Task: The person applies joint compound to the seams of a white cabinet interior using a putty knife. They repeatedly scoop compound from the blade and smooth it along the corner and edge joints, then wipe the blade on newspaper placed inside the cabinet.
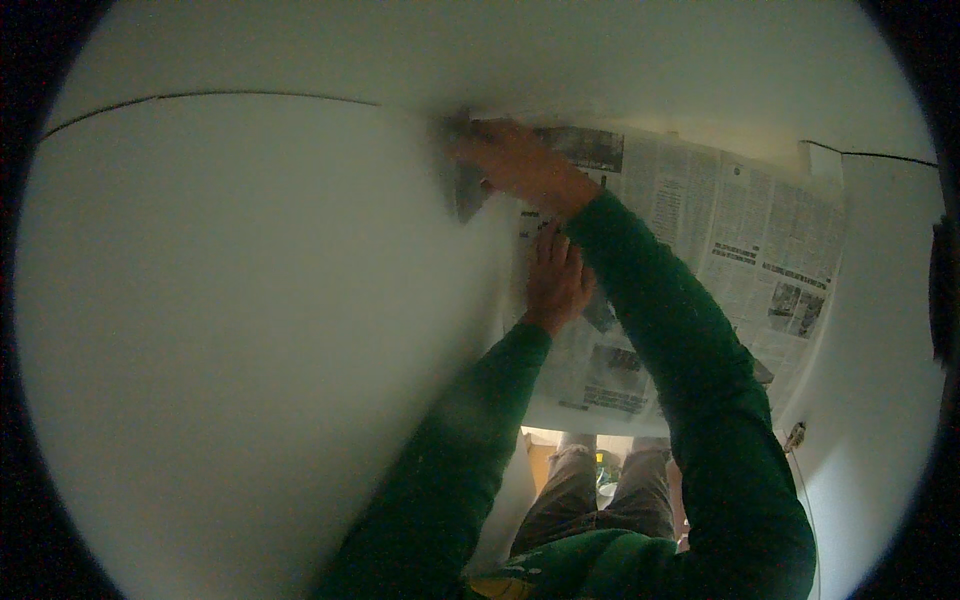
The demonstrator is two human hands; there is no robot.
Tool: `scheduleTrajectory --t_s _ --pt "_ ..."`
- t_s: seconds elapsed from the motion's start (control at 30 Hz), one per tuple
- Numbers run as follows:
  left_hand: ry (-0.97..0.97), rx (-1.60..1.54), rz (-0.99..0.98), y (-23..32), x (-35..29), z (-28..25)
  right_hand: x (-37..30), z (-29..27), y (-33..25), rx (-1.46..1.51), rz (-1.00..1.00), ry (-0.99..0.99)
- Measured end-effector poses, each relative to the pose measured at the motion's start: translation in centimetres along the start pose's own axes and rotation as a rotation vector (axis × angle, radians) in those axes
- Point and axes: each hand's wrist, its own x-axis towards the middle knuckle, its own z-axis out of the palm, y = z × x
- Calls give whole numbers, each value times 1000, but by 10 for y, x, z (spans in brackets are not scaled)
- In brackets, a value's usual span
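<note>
A printed newspaper sheet (690, 220) lies spread over the white surface in front of me. My left hand (560, 280) rests flat on its left part, fingers stretched away from me and slightly apart. Farther off, my right hand (525, 165) reaches across to the sheet's far left corner, beside the white wall. Its fingers are bent and blurred around a grey, pointed flap (467, 195); whether this is paper or cloth I cannot tell. Beside my left hand a dark grey patch (600, 312) shows on the sheet.
A broad white panel (250, 300) rises on the left, with a dark seam (260, 93) along its far edge. Another white panel (880, 300) stands at the right, near a small metal fitting (795, 437). My legs (565, 485) show below the near edge.
</note>
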Motion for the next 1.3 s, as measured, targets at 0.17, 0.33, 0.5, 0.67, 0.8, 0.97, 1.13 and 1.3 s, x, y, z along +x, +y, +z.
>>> scheduleTrajectory --t_s 0.17,0.33,0.5,0.67,0.8,0.97,1.13,1.3 --pt "-82 -422 -18 -3 -8 0 -12 20 -74 90 144 104" --pt "-156 -568 -89 -18 -21 23 -9 36 -105 -266 -400 153" --pt "-153 -332 -57 -28 -28 38 -39 27 -84 -474 -511 275" --pt "-23 -11 17 -9 -11 21 -59 0 41 -648 -250 364" --pt "51 -15 25 -7 -7 13 -44 -1 85 -739 -205 362" --pt "24 -19 14 -4 -6 5 -18 -7 88 -816 -25 100" --pt "20 12 -1 -6 -8 3 7 0 123 -1126 -352 151" --pt "-43 -55 26 -1 -1 4 30 -6 146 -1086 -223 237"
